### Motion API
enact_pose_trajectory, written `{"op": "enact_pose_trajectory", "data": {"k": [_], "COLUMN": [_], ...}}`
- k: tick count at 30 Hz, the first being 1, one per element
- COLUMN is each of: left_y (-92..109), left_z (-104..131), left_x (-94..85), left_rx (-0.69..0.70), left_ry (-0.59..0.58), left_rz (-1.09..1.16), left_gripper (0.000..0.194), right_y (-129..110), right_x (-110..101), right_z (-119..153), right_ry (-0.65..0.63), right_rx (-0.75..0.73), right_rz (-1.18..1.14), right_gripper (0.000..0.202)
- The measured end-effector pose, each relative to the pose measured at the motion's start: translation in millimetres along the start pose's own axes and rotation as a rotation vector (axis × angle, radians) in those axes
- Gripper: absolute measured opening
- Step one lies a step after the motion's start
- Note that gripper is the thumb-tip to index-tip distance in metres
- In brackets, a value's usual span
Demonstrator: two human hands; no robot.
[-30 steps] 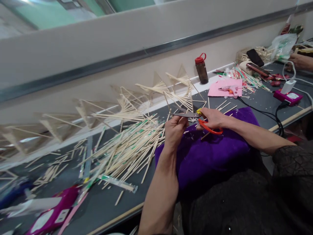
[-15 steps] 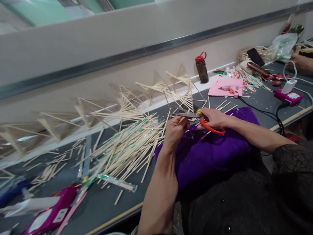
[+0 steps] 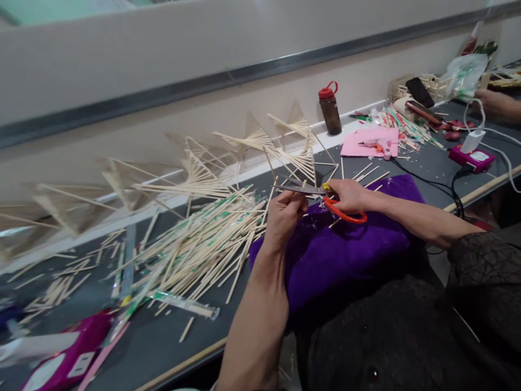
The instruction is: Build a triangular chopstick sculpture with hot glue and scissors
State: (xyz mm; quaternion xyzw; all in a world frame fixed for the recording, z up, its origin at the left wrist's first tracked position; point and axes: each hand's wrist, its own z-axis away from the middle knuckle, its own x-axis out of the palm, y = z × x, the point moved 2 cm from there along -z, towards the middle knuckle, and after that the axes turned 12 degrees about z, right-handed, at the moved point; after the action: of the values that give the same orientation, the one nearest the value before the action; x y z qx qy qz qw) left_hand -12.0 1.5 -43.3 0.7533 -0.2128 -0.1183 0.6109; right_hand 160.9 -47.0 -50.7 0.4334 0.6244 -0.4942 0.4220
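Holds orange-handled scissors (image 3: pixel 331 205) in curled fingers of right hand (image 3: pixel 349 195), above purple cloth (image 3: pixel 345 260) at dark table (image 3: pixel 163 347), and pinches mostly hidden stick (image 3: pixel 304 184) with closed fingers of left hand (image 3: pixel 284 213), facing pale wall (image 3: pixel 171 60).

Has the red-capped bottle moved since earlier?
No. Against the white ledge and pink sheet, the red-capped bottle sits where it did; only the view shifted.

On the table (image 3: pixel 163 355), loose sticks (image 3: pixel 211 244) lie left of the cloth (image 3: pixel 345 266); behind, stick frames (image 3: pixel 199 174) apparently line the wall (image 3: pixel 260 95), left of the bottle (image 3: pixel 331 117).
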Motion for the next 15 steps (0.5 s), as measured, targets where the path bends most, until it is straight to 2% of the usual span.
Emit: {"op": "enact_pose_trajectory", "data": {"k": [5, 8, 11, 14, 15], "left_y": [5, 9, 14, 19, 20], "left_z": [3, 2, -4, -12, -15], "left_x": [6.5, 4.9, -8.0, -29.7, -37.0], "left_rx": [0.003, 0.022, 0.032, -0.006, -0.017], "left_ry": [-0.031, 0.001, 0.095, 0.222, 0.265], "left_rz": [0.109, 0.194, 0.417, 0.661, 0.723], "left_gripper": [0.03, 0.028, 0.019, 0.007, 0.009], "right_y": [4, 8, 14, 19, 20], "right_x": [2, -4, -13, -19, -20], "right_z": [-4, -3, -3, -2, -2], "right_ry": [0.057, 0.135, 0.164, 0.128, 0.114], "right_rx": [0.079, 0.116, 0.179, 0.195, 0.183], "right_rz": [0.122, 0.107, 0.111, 0.151, 0.178], "right_gripper": [0.038, 0.04, 0.046, 0.049, 0.048]}}
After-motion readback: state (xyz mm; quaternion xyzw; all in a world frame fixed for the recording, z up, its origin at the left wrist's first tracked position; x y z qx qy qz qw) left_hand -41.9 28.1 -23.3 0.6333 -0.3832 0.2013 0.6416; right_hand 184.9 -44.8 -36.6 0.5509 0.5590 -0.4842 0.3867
